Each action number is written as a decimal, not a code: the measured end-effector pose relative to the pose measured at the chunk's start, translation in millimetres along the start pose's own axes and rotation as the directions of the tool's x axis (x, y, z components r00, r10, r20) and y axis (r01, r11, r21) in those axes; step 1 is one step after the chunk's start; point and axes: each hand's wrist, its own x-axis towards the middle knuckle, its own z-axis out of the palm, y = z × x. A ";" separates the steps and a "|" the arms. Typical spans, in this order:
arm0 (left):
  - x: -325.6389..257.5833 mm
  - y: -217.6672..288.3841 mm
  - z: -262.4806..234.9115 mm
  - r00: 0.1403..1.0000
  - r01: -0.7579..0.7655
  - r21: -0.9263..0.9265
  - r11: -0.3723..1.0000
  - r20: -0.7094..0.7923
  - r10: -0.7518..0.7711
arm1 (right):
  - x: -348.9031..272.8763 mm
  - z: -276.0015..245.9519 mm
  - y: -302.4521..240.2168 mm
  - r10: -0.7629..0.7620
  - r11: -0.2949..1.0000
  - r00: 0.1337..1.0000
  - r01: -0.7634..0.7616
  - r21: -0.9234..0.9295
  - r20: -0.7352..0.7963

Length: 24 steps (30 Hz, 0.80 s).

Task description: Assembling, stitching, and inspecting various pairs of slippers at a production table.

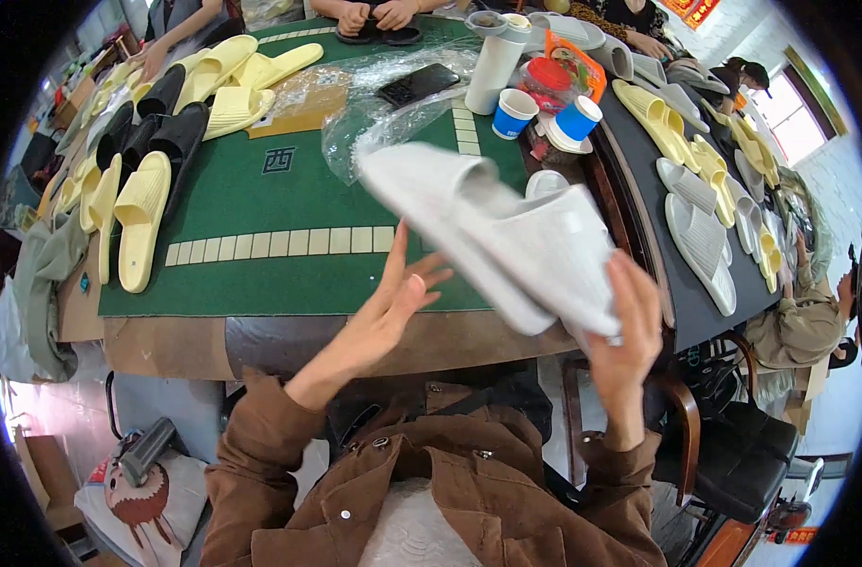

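Head | right hand (629, 326) fingers clasp white slipper (507, 236) | left hand (388, 307) fingers spread, empty

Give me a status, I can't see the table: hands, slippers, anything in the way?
Right hand grips the white slippers, blurred, above the table edge. Left hand open beside them, not gripping. Plastic bag and cups lie beyond.

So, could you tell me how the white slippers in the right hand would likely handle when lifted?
The white slippers look light: the right hand alone holds the pair up by one end. They jut out without drooping, so probably fairly stiff foam. The ridged soles should resist slipping.
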 end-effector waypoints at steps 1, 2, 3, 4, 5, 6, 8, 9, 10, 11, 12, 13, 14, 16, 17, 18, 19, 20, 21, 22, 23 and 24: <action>-0.4 -10.2 6.2 0.998 -0.023 -0.146 0.989 -0.061 0.014 | 0.3 8.8 -14.7 -0.024 0.996 0.999 0.021 0.084 0.036; 3.9 -2.5 22.0 0.975 -0.020 -0.232 0.972 -0.220 -0.033 | 0.2 13.8 -22.5 -0.099 0.993 0.991 0.093 0.075 0.088; 4.3 0.1 20.7 0.975 -0.016 -0.232 0.973 -0.218 -0.036 | -5.3 25.2 -29.7 -0.145 0.985 0.988 0.139 0.100 0.054; 4.8 2.4 15.4 0.955 -0.023 -0.357 0.934 -0.283 -0.085 | -9.0 33.1 -35.6 -0.210 0.974 0.977 0.205 0.095 0.047; 3.7 6.1 9.7 0.929 -0.043 -0.473 0.880 -0.344 -0.139 | -11.4 39.5 -43.5 -0.244 0.966 0.969 0.239 0.102 0.041; 2.3 5.1 4.6 0.900 -0.056 -0.521 0.852 -0.396 -0.182 | -13.3 43.3 -49.4 -0.267 0.959 0.962 0.260 0.116 0.057; -2.3 8.6 1.4 0.855 -0.123 -0.552 0.825 -0.481 -0.194 | -18.3 49.8 -57.6 -0.291 0.950 0.954 0.280 0.137 0.073; -4.5 10.6 0.5 0.804 -0.192 -0.577 0.794 -0.557 -0.210 | -21.5 53.4 -60.6 -0.311 0.941 0.948 0.299 0.156 0.061; -3.4 14.0 2.0 0.777 -0.225 -0.518 0.825 -0.607 -0.169 | -23.9 56.2 -61.9 -0.330 0.932 0.943 0.318 0.173 0.049; -2.8 17.9 2.4 0.771 -0.227 -0.515 0.826 -0.613 -0.170 | -25.3 59.1 -62.3 -0.332 0.931 0.942 0.318 0.181 0.050; -1.9 21.7 2.6 0.750 -0.260 -0.510 0.820 -0.641 -0.161 | -26.5 61.7 -62.6 -0.342 0.924 0.939 0.330 0.195 0.029; -1.5 24.4 2.5 0.728 -0.292 -0.504 0.813 -0.668 -0.153 | -27.4 63.7 -63.1 -0.351 0.917 0.937 0.341 0.208 0.007; -0.9 26.4 2.2 0.725 -0.294 -0.502 0.813 -0.672 -0.152 | -26.9 65.3 -63.7 -0.353 0.915 0.936 0.343 0.212 0.008; 0.2 29.1 1.7 0.739 -0.325 -0.495 0.806 -0.664 -0.110 | -26.1 68.2 -65.6 -0.335 0.911 0.942 0.330 0.248 -0.023; 1.3 30.7 1.0 0.737 -0.327 -0.493 0.806 -0.667 -0.110 | -25.5 68.3 -67.5 -0.337 0.909 0.941 0.331 0.252 -0.022; 3.0 32.1 0.2 0.701 -0.364 -0.453 0.814 -0.709 -0.081 | -24.7 67.5 -69.8 -0.310 0.911 0.951 0.295 0.288 0.009; 5.1 32.9 -1.7 0.662 -0.399 -0.411 0.820 -0.748 -0.052 | -24.8 67.4 -71.4 -0.284 0.911 0.958 0.256 0.323 0.042; 5.8 32.4 -11.1 0.662 -0.400 -0.411 0.819 -0.748 -0.051 | -26.8 66.4 -72.2 -0.285 0.911 0.958 0.257 0.323 0.042; 3.8 31.8 -29.5 0.642 -0.435 -0.372 0.820 -0.766 -0.007 | -29.8 65.4 -72.9 -0.308 0.901 0.951 0.289 0.324 0.009; 1.9 34.7 -46.5 0.621 -0.468 -0.333 0.819 -0.783 0.036 | -31.4 64.7 -73.1 -0.331 0.890 0.943 0.320 0.325 -0.023; 1.4 45.4 -58.2 0.548 -0.470 -0.291 0.833 -0.836 0.017 | -32.2 64.4 -68.3 -0.333 0.888 0.943 0.322 0.327 -0.024; -3.5 44.4 -76.5 0.585 -0.463 -0.310 0.831 -0.811 0.024 | -34.2 63.1 -58.9 -0.343 0.888 0.939 0.320 0.330 0.014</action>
